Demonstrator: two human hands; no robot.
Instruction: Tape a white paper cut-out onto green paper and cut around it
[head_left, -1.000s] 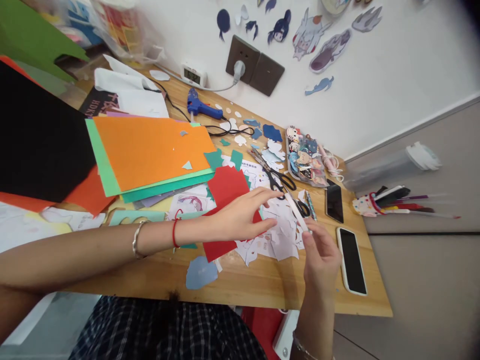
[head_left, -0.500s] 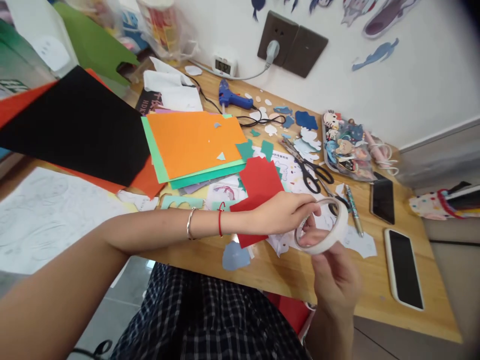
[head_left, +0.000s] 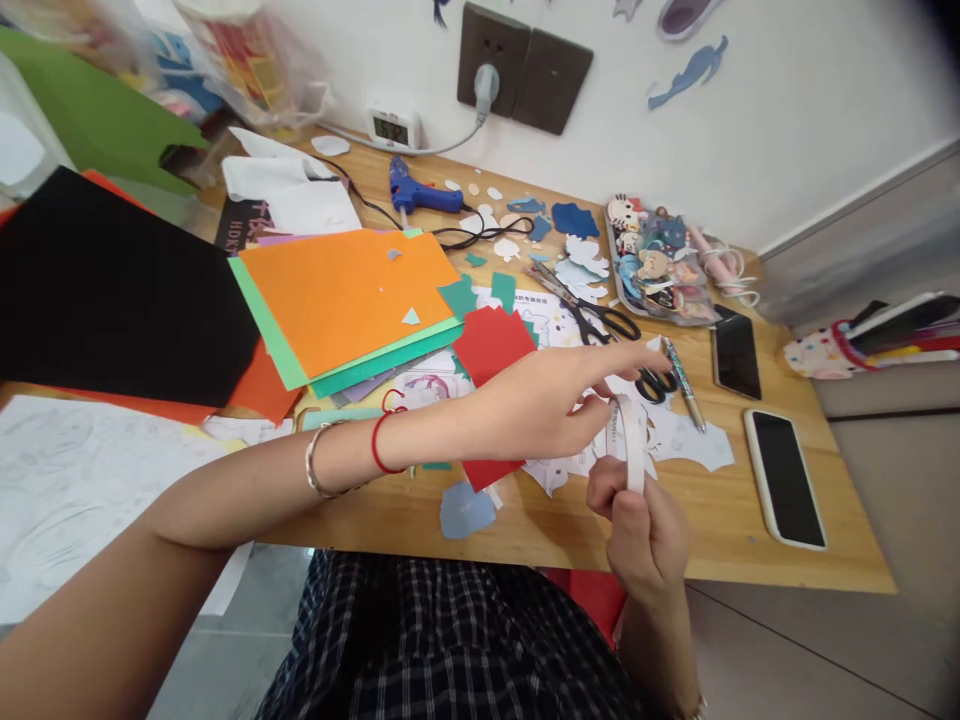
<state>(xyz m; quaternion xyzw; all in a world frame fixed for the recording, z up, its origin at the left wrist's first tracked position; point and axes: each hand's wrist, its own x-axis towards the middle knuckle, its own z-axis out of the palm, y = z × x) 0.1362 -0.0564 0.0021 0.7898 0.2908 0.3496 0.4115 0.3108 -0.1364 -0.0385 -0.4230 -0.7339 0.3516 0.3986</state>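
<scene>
My right hand (head_left: 643, 528) grips a white roll of tape (head_left: 628, 440), held edge-on above the front of the wooden desk (head_left: 750, 545). My left hand (head_left: 559, 400) reaches across from the left, thumb and a finger pinching at the top of the roll while the index finger points out to the right. A red string and a silver bangle circle my left wrist. Beneath the hands lie white paper cutouts (head_left: 690, 445) and a red sheet (head_left: 491, 345).
Orange and green sheets (head_left: 337, 295) and a black sheet (head_left: 105, 290) cover the left. Scissors (head_left: 592, 315), a pen (head_left: 682, 380), a blue glue gun (head_left: 420, 195), a sticker tray (head_left: 660, 265) and two phones (head_left: 784, 475) lie on the desk. Wall socket behind.
The tape roll has turned from showing its open ring to edge-on. My left hand has shifted from gripping the ring to pinching at its top. The view has moved slightly.
</scene>
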